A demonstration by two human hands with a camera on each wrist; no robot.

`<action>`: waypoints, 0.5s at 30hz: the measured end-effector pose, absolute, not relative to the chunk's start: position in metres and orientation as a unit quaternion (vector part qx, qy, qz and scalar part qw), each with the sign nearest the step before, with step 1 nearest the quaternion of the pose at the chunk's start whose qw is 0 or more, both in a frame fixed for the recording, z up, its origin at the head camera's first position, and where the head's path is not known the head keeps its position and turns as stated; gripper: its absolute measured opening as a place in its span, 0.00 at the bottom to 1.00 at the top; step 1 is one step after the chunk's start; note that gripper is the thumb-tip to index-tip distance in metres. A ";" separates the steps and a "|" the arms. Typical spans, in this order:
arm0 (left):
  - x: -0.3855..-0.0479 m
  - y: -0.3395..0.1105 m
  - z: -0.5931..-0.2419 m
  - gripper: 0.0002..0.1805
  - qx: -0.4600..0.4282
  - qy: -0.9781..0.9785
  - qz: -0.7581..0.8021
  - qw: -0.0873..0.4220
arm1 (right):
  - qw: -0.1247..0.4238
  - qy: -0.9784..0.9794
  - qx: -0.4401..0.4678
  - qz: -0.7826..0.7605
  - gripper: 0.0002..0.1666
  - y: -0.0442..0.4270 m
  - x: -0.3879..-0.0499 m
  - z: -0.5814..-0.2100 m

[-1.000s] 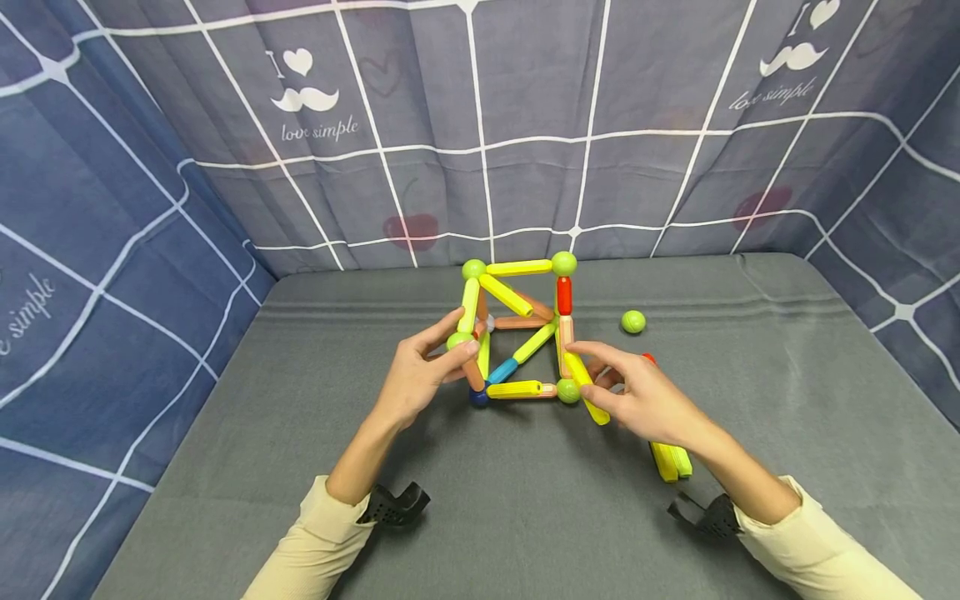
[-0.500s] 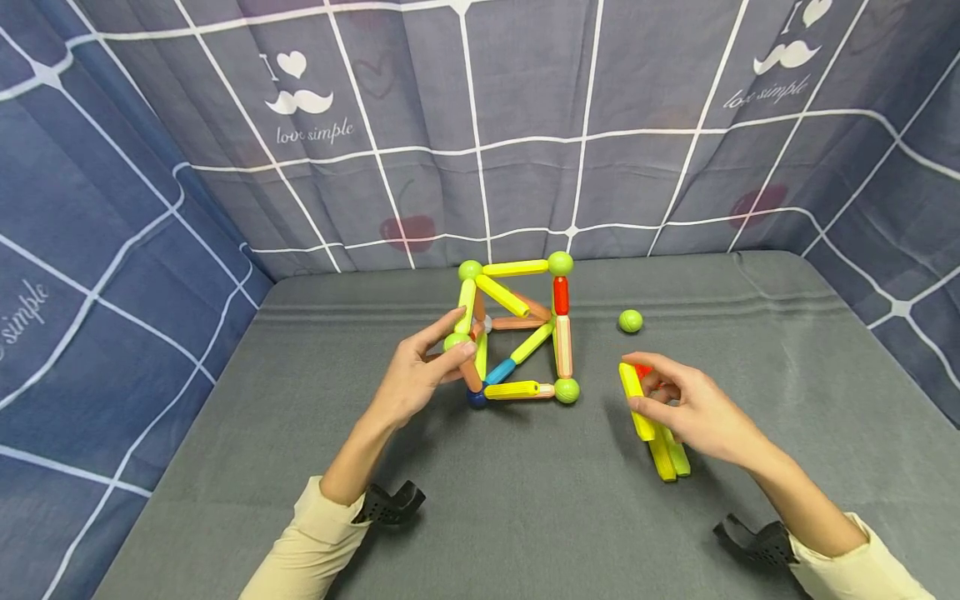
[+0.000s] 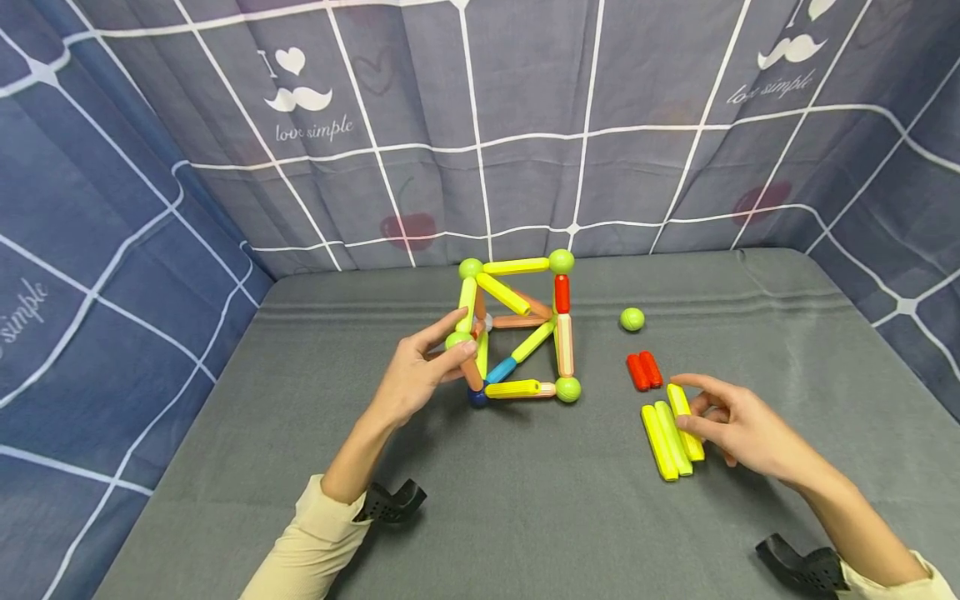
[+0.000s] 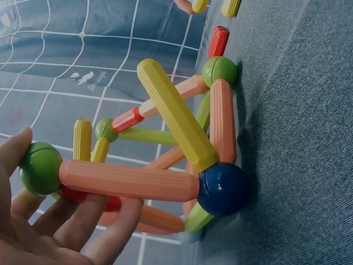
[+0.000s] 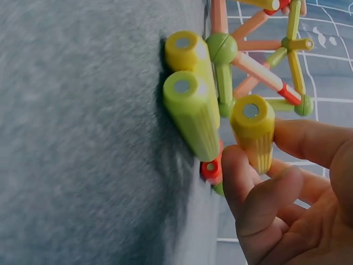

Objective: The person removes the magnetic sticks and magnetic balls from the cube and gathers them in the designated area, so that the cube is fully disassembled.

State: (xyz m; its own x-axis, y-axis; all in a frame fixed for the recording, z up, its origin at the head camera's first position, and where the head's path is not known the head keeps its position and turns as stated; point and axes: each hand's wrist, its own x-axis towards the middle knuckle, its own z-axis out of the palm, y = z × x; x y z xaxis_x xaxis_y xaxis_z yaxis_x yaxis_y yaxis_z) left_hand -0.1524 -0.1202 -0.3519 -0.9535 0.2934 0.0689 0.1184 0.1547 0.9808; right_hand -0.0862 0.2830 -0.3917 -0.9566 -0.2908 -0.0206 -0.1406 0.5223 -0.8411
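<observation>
A box-like frame of magnetic rods (image 3: pixel 565 346) and balls stands on the grey cloth in the head view. My left hand (image 3: pixel 411 375) holds its near-left upper corner, fingers and thumb around a green ball (image 4: pixel 41 168). From that ball an orange rod (image 4: pixel 129 179) slopes down to a dark blue ball (image 4: pixel 223 189). Off to the right, my right hand (image 3: pixel 738 421) pinches a yellow magnetic rod (image 5: pixel 252 130) between thumb and fingers. This rod is just right of a loose yellow rod (image 3: pixel 658 446) and a yellow-green rod (image 3: pixel 673 439), which lie side by side.
Two short red rods (image 3: pixel 639 372) lie behind the loose long ones. A loose green ball (image 3: pixel 632 319) sits farther back, right of the frame. A checked curtain (image 3: pixel 525 183) encloses the back and sides of the cloth-covered surface (image 3: pixel 300 333).
My right hand has carried the yellow rod from the frame's near-right corner rightward, past the loose rods, uncovering the red ones. The left hand keeps its hold on the frame.
</observation>
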 end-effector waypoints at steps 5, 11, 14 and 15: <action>-0.153 -0.121 -0.353 0.31 0.137 0.753 0.641 0.068 | 0.085 0.877 -0.120 -0.457 0.29 0.288 -0.086 -0.396; -0.154 -0.121 -0.354 0.31 0.142 0.749 0.645 0.063 | 0.103 0.876 -0.120 -0.455 0.29 0.292 -0.085 -0.399; -0.154 -0.120 -0.354 0.31 0.144 0.746 0.648 0.062 | 0.110 0.876 -0.118 -0.455 0.30 0.293 -0.085 -0.401; -0.154 -0.120 -0.354 0.30 0.144 0.746 0.647 0.062 | 0.111 0.876 -0.119 -0.455 0.30 0.294 -0.085 -0.401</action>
